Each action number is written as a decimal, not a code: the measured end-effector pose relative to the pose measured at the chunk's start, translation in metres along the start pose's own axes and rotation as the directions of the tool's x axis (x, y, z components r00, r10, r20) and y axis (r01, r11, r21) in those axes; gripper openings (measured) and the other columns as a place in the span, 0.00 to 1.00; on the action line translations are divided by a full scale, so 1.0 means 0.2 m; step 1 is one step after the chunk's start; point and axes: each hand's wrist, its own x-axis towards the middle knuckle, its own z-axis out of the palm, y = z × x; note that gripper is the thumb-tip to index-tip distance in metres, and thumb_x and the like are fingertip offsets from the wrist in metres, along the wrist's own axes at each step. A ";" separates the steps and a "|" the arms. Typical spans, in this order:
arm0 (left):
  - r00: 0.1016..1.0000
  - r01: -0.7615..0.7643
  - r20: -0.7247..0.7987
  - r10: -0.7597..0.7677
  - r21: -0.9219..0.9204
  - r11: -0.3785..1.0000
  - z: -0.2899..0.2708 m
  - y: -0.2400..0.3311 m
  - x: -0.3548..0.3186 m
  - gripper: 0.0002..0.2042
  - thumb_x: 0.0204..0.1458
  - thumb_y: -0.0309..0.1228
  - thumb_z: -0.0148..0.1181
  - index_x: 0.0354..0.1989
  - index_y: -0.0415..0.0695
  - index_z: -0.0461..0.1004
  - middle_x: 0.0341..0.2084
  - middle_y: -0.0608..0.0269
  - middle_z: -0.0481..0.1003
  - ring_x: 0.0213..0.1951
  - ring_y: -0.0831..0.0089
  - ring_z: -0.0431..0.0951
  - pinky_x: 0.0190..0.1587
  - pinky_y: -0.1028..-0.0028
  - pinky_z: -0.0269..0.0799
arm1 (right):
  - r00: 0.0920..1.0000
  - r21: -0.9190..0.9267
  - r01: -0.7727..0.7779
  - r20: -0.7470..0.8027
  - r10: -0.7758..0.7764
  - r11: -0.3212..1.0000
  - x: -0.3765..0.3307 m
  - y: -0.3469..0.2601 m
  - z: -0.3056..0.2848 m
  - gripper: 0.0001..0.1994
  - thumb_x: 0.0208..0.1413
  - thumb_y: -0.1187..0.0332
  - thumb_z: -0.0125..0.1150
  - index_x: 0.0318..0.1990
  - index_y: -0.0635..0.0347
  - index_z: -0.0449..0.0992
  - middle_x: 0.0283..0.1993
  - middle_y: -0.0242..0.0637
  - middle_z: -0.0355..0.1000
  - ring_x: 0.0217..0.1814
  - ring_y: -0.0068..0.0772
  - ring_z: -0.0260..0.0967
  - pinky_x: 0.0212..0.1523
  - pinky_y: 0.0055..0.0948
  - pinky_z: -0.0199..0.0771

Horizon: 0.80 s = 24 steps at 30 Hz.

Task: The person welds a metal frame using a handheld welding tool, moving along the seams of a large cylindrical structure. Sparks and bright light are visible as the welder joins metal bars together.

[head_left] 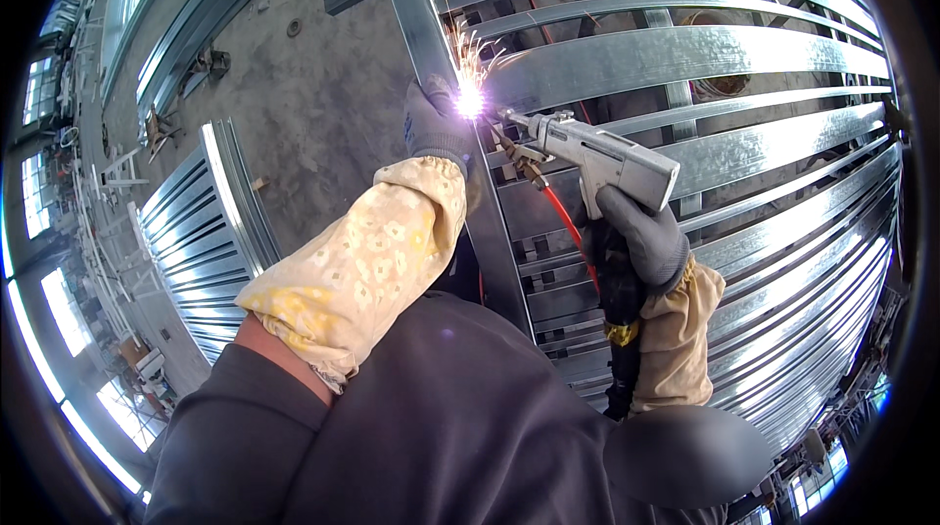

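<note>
One gloved right hand [646, 239] grips a welding gun [617, 161]; leftward, the left hand [431, 121] touches a steel bar [409, 11], whether gripping I can't tell.

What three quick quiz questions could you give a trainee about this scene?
1. Multiple choice: which grip holds the silver gun-shaped tool? A: left only. B: right only. C: both.
2. True or false: the thin hose beside the tool is blue.
3. Fill in: the beige sleeve cover on the left forearm bears a ____ pattern.

Key:
1. B, the right grip.
2. False; the thin hose is red.
3. Flower.
</note>
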 end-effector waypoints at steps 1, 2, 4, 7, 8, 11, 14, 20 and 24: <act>1.000 -0.005 -0.004 0.005 0.003 1.000 0.00 0.00 0.00 0.25 0.68 0.47 0.39 0.52 0.35 0.73 0.41 0.37 0.79 0.47 0.39 0.78 0.51 0.53 0.71 | 1.000 -0.002 -0.005 0.000 0.005 1.000 0.00 0.00 0.00 0.17 0.63 0.64 0.59 0.50 0.69 0.73 0.33 0.40 0.77 0.24 0.28 0.74 0.24 0.25 0.75; 1.000 -0.009 -0.009 0.009 0.007 1.000 0.00 0.00 0.00 0.25 0.68 0.47 0.39 0.52 0.35 0.73 0.41 0.37 0.79 0.47 0.39 0.77 0.51 0.53 0.71 | 1.000 -0.005 -0.011 0.001 0.011 1.000 -0.01 -0.01 0.00 0.17 0.63 0.63 0.59 0.50 0.69 0.73 0.33 0.40 0.76 0.23 0.28 0.74 0.23 0.25 0.75; 1.000 -0.016 -0.001 0.016 -0.002 1.000 0.00 0.00 0.00 0.26 0.68 0.47 0.39 0.52 0.35 0.73 0.42 0.36 0.78 0.48 0.38 0.77 0.51 0.53 0.71 | 1.000 0.000 -0.005 0.003 0.005 1.000 -0.01 0.00 0.00 0.17 0.63 0.63 0.59 0.50 0.69 0.73 0.32 0.40 0.76 0.23 0.28 0.74 0.23 0.25 0.74; 1.000 -0.017 -0.012 0.017 -0.015 1.000 0.01 -0.02 0.01 0.26 0.69 0.48 0.39 0.52 0.35 0.72 0.43 0.36 0.78 0.48 0.38 0.77 0.51 0.53 0.71 | 1.000 0.003 0.004 -0.002 -0.004 1.000 -0.01 0.00 0.01 0.17 0.63 0.63 0.59 0.50 0.69 0.73 0.32 0.40 0.76 0.22 0.28 0.74 0.22 0.24 0.74; 1.000 -0.017 -0.020 0.016 -0.018 1.000 0.01 -0.02 0.00 0.26 0.69 0.48 0.39 0.52 0.35 0.72 0.43 0.36 0.78 0.48 0.38 0.77 0.51 0.54 0.71 | 1.000 0.005 0.006 -0.004 -0.006 1.000 -0.01 0.01 0.01 0.17 0.63 0.63 0.59 0.50 0.69 0.73 0.32 0.40 0.76 0.22 0.28 0.73 0.22 0.24 0.74; 1.000 0.005 0.007 -0.005 -0.072 0.997 0.00 0.00 -0.01 0.27 0.69 0.48 0.38 0.53 0.34 0.72 0.43 0.36 0.78 0.49 0.39 0.77 0.52 0.55 0.71 | 1.000 0.027 0.007 -0.011 -0.007 1.000 -0.02 0.01 0.01 0.16 0.63 0.64 0.59 0.50 0.69 0.73 0.32 0.40 0.76 0.22 0.28 0.74 0.22 0.25 0.74; 1.000 0.012 0.020 -0.011 -0.061 0.998 0.00 0.00 0.00 0.27 0.69 0.49 0.38 0.54 0.34 0.72 0.44 0.36 0.78 0.49 0.40 0.78 0.52 0.55 0.71 | 1.000 0.022 0.000 -0.011 0.000 1.000 -0.02 0.01 0.01 0.16 0.63 0.64 0.58 0.50 0.69 0.73 0.32 0.40 0.76 0.22 0.28 0.74 0.22 0.25 0.74; 1.000 -0.016 0.007 0.016 -0.005 1.000 0.01 -0.04 0.02 0.24 0.68 0.48 0.40 0.51 0.39 0.71 0.41 0.44 0.79 0.45 0.45 0.80 0.49 0.55 0.73 | 0.999 -0.006 -0.031 -0.019 0.031 1.000 -0.03 0.00 0.01 0.16 0.63 0.65 0.58 0.51 0.70 0.73 0.32 0.40 0.77 0.23 0.28 0.74 0.23 0.25 0.75; 1.000 -0.024 0.014 0.024 -0.022 0.999 0.00 -0.03 0.01 0.25 0.68 0.48 0.40 0.52 0.37 0.71 0.43 0.40 0.79 0.46 0.43 0.79 0.50 0.55 0.73 | 1.000 -0.007 -0.022 -0.012 0.022 1.000 -0.04 0.01 0.00 0.16 0.63 0.66 0.58 0.52 0.70 0.73 0.33 0.39 0.77 0.24 0.28 0.75 0.24 0.24 0.75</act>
